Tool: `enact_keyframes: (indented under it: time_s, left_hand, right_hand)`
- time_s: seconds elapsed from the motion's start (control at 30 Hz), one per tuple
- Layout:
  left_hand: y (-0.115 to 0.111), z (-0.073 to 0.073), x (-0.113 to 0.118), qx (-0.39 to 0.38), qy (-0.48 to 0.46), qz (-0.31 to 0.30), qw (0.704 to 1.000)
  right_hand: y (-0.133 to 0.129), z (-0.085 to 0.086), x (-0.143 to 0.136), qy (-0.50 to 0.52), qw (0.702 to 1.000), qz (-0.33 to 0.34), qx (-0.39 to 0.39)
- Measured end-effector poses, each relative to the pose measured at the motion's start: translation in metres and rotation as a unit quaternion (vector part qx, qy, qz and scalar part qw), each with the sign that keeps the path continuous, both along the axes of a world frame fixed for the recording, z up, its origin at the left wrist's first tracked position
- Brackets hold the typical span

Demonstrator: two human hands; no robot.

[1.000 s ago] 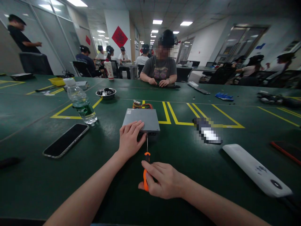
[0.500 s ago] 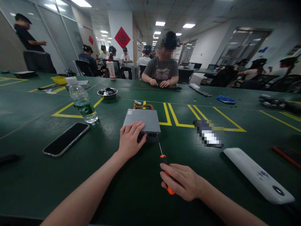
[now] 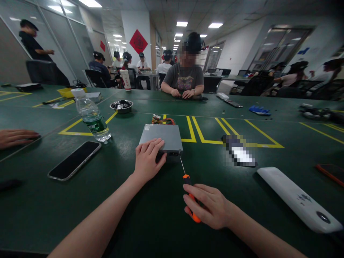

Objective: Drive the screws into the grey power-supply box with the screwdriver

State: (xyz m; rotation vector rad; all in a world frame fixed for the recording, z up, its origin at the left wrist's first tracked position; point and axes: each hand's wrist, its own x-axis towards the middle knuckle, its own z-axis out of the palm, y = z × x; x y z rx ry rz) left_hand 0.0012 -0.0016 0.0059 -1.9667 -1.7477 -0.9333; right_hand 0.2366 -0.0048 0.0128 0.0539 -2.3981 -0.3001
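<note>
A grey metal computer power supply lies flat on the green table, its bundle of coloured cables at the far side. My left hand grips its near left corner, fingers over the top and thumb against the front face. In my right hand is a screwdriver with an orange and black handle, closed in the fingers. Its thin shaft points up and away, and the tip meets the front face near the right corner. Whether the tip sits in a screw is too small to tell.
Left of me are a phone, a water bottle, a metal bowl of small parts and another person's hand. To the right lie a blurred-out device and a long white case. A person sits opposite.
Another person's hand has come onto the table at the left edge. My hands, the power supply and the screwdriver hold nearly the same positions; the view has shifted slightly.
</note>
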Motion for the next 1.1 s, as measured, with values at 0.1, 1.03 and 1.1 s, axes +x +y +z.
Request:
enact_keyframes:
  time_s: [0.1,1.03,1.1]
  left_hand:
    - [0.000,0.000,0.000,0.000,-0.001,0.000,1.000]
    - [-0.002,0.002,0.000,-0.008,-0.005,-0.001,1.000]
    - [-0.002,0.002,0.000,-0.007,-0.006,-0.001,1.000]
  right_hand:
    - [-0.003,-0.003,-0.001,-0.032,0.999,-0.008,-0.026]
    - [-0.007,-0.014,-0.008,0.002,0.995,0.010,-0.101]
    - [-0.008,-0.013,-0.007,-0.018,0.994,0.007,-0.106]
